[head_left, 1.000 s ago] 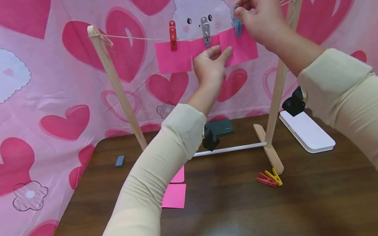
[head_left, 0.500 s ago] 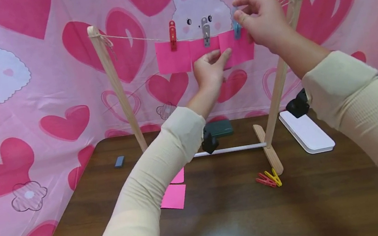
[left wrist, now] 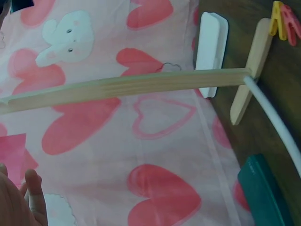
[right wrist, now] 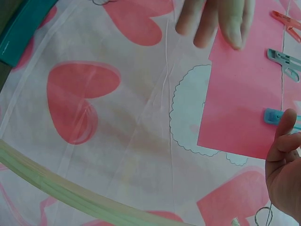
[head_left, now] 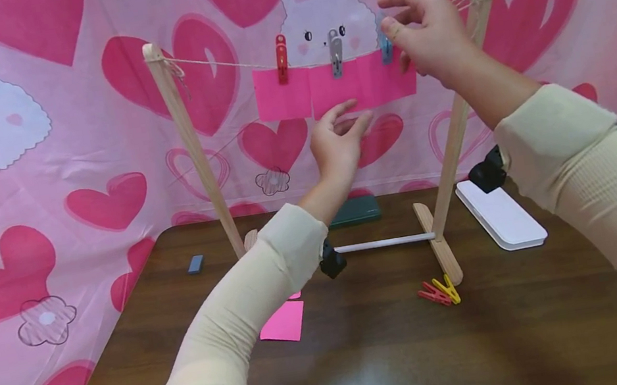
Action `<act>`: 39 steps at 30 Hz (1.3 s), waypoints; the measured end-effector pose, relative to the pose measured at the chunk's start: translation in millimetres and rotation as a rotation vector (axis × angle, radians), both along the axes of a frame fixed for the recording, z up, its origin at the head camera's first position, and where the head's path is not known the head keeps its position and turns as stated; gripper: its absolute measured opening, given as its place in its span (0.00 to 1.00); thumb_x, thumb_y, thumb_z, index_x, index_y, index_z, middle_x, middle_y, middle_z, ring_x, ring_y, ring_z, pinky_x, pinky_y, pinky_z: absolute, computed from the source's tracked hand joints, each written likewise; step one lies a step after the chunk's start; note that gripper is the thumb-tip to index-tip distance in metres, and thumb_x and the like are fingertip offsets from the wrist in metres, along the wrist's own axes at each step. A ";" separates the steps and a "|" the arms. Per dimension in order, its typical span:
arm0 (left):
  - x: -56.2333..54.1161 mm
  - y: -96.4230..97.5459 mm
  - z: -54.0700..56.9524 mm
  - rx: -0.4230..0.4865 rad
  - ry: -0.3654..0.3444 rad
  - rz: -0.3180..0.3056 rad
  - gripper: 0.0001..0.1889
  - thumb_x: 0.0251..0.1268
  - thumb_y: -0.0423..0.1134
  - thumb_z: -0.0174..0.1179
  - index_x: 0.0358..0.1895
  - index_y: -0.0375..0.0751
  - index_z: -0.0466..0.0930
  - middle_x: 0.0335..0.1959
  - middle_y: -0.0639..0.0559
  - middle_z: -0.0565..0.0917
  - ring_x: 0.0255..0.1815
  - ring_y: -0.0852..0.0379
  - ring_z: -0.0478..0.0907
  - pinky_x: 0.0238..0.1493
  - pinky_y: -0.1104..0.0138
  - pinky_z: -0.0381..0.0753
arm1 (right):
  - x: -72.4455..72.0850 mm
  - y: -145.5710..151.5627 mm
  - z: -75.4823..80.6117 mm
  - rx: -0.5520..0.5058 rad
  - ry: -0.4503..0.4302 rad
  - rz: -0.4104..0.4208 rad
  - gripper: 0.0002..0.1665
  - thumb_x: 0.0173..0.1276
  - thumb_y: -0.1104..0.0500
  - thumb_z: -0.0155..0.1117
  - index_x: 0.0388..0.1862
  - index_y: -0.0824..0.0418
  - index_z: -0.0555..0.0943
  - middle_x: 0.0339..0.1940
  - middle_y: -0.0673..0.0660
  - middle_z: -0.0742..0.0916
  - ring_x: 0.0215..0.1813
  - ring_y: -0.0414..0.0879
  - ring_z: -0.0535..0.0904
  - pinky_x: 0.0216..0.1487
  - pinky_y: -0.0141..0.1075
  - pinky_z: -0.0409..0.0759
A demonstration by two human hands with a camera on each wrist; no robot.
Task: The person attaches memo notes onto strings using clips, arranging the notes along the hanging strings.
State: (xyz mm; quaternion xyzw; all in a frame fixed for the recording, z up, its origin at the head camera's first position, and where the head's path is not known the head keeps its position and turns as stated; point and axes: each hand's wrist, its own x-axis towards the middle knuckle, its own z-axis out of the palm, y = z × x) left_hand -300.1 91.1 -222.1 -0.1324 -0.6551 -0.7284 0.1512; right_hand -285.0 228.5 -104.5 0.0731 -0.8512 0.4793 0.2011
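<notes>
Three pink paper squares hang side by side on a string, held by a red clothespin [head_left: 281,58], a grey clothespin [head_left: 335,53] and a blue clothespin [head_left: 386,49]. My right hand [head_left: 431,34] is beside the blue one, thumb and forefinger spread apart around its upper end. In the right wrist view a finger overlaps the blue clothespin's end; I cannot tell if it touches. Just below the lower edge of the middle pink square [head_left: 334,92] is my left hand [head_left: 334,145], fingers loosely bent and holding nothing. The right pink square [right wrist: 240,108] hangs flat.
The string runs between two wooden posts [head_left: 189,137] joined low by a white rod [head_left: 382,243]. On the table lie red and yellow clothespins [head_left: 446,290], a pink square [head_left: 283,323], a white case [head_left: 502,213], a green case [head_left: 356,210] and a small blue block [head_left: 195,264].
My left hand has let go of the right pink square and moved down and left. My right fingers have opened off the blue clothespin, which stays on the string.
</notes>
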 end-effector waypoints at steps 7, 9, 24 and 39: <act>13.2 -17.2 -23.2 -0.073 -0.007 -0.061 0.16 0.54 0.43 0.67 0.46 0.47 0.81 0.32 0.53 0.84 0.28 0.56 0.83 0.18 0.66 0.76 | 2.4 2.0 -1.3 -0.007 0.034 0.025 0.28 0.68 0.49 0.55 0.66 0.46 0.67 0.54 0.54 0.75 0.21 0.40 0.75 0.17 0.25 0.67; 16.3 -25.1 -30.5 -0.097 -0.012 -0.081 0.16 0.54 0.44 0.67 0.46 0.46 0.80 0.32 0.50 0.84 0.26 0.53 0.83 0.18 0.66 0.76 | 4.8 3.0 -1.7 0.003 0.067 0.026 0.28 0.68 0.50 0.56 0.67 0.46 0.66 0.55 0.55 0.75 0.21 0.39 0.75 0.17 0.24 0.67; 17.7 -112.1 -82.2 -0.731 -0.073 -0.164 0.11 0.58 0.44 0.64 0.43 0.46 0.82 0.29 0.52 0.81 0.19 0.54 0.78 0.24 0.66 0.77 | 31.6 13.9 -54.6 0.211 0.563 -0.057 0.16 0.63 0.61 0.63 0.50 0.62 0.80 0.30 0.41 0.77 0.22 0.30 0.70 0.27 0.24 0.67; 8.9 -184.3 -165.5 -1.227 -0.384 -0.138 0.18 0.56 0.41 0.64 0.49 0.38 0.80 0.48 0.43 0.80 0.47 0.47 0.76 0.46 0.53 0.74 | 35.1 43.6 -223.8 0.656 -0.012 0.343 0.09 0.57 0.60 0.69 0.36 0.59 0.82 0.27 0.48 0.84 0.27 0.40 0.74 0.29 0.36 0.75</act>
